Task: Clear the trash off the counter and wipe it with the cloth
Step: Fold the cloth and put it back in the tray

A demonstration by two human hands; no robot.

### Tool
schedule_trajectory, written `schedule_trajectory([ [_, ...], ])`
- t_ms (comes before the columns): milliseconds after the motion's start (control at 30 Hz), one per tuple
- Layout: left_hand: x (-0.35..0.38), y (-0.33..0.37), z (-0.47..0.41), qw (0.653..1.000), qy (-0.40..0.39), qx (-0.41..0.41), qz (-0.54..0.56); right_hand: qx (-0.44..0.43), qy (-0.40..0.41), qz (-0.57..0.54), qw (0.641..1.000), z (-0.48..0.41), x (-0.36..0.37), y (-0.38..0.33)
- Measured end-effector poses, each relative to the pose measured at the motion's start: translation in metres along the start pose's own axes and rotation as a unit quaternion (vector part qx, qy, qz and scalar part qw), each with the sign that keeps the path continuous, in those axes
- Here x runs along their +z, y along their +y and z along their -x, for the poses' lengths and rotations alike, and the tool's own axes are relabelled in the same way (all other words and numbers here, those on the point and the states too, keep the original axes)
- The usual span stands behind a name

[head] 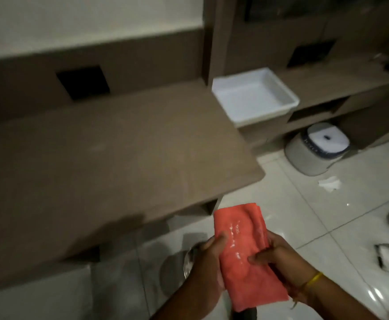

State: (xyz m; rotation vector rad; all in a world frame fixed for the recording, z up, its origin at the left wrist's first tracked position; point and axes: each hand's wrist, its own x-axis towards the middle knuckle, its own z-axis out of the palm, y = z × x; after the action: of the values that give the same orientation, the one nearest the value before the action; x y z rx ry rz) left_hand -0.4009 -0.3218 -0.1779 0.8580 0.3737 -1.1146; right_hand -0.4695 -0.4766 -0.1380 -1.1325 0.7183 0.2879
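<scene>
head view: folded red cloth [246, 255] in both hands, lettering unreadable

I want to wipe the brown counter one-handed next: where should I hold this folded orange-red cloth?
Probably flat on top of the folded orange-red cloth, palm pressing its broad face, coming from above. It is folded into a long flat pad, held at both long edges by the left hand and right hand, so its wide face suits the brown counter.

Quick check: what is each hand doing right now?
Left hand: closed on the folded red cloth.
Right hand: closed on the same cloth.
</scene>
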Motion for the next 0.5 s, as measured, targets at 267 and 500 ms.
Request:
schedule_trajectory([
  [267,0.150,0.138,0.021,0.979,-0.010,0.115,-0.169,-0.142,0.065,0.159,0.975,0.057,0.003,-0.203],
  [500,0.247,0.213,-0.081,0.968,0.067,0.154,-0.188,-0.197,0.093,0.277,0.936,-0.025,-0.063,-0.336],
])
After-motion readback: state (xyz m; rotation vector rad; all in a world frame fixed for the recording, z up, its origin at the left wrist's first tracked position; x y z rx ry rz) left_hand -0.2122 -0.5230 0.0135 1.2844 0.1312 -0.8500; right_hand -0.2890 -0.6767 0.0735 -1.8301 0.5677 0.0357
